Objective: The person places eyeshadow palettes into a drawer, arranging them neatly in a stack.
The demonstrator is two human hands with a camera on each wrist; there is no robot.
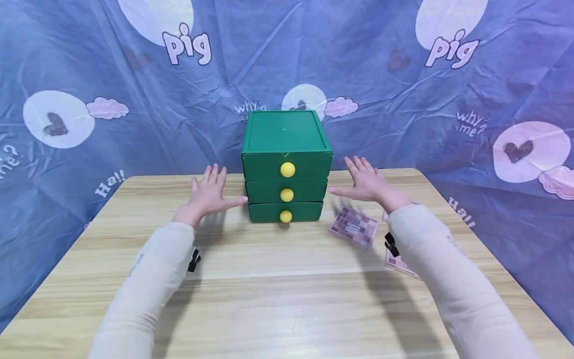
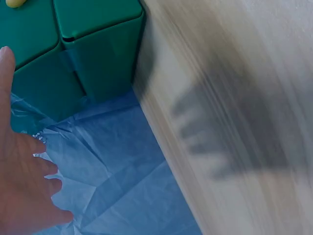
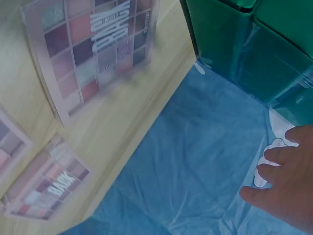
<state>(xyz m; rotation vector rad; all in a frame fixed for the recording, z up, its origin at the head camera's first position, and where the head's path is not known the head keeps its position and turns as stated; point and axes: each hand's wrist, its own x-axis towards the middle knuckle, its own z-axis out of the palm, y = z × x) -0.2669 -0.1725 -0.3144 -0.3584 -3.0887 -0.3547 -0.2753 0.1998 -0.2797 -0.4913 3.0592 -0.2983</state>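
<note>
A green cabinet of three stacked drawers point(image 1: 287, 132) with round yellow knobs stands at the back of the table, its drawers closed. To its left my left hand point(image 1: 208, 197) is spread above the table, holding nothing; the left wrist view shows the hand point(image 2: 24, 181) beside the cabinet's side point(image 2: 105, 63). My right hand point(image 1: 365, 184) is spread to the cabinet's right, also empty, and appears in the right wrist view point(image 3: 286, 176). Near it lies a pink eyeshadow palette point(image 1: 354, 228), seen large in the right wrist view point(image 3: 98, 49).
Other palettes lie at the right, partly hidden by my right arm in the head view; one point(image 1: 401, 263) shows beside the sleeve, and another point(image 3: 49, 181) reads "BACK". A blue printed cloth point(image 1: 179, 114) hangs behind the wooden table point(image 1: 269, 309).
</note>
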